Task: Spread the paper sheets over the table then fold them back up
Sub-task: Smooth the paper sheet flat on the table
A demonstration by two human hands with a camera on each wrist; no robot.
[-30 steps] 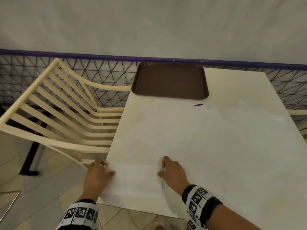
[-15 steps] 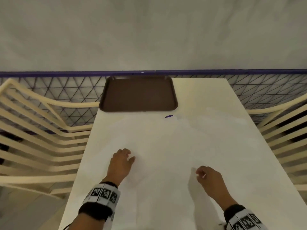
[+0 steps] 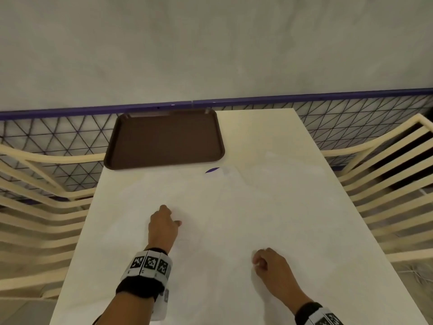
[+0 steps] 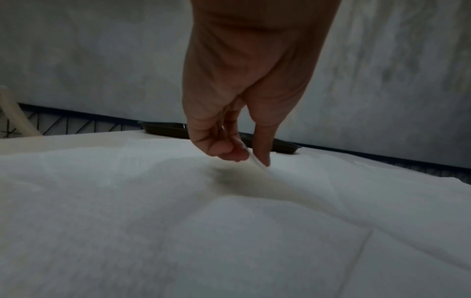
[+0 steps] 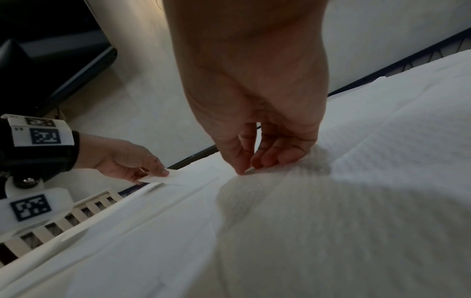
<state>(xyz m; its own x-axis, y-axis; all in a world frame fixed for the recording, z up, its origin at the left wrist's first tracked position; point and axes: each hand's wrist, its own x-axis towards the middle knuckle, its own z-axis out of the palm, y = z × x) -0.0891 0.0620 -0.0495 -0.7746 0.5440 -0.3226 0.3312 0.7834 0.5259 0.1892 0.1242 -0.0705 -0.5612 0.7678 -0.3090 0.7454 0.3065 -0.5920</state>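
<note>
paper sheets (image 3: 234, 231) edges basically invisible on the pale table (image 3: 257, 127), can't count them | purple thing (image 3: 212, 170) half under the paper, no clue what it is | head view hides both hands' fingertips | right wristband (image 3: 321, 315) cropped by the frame bottom
</note>
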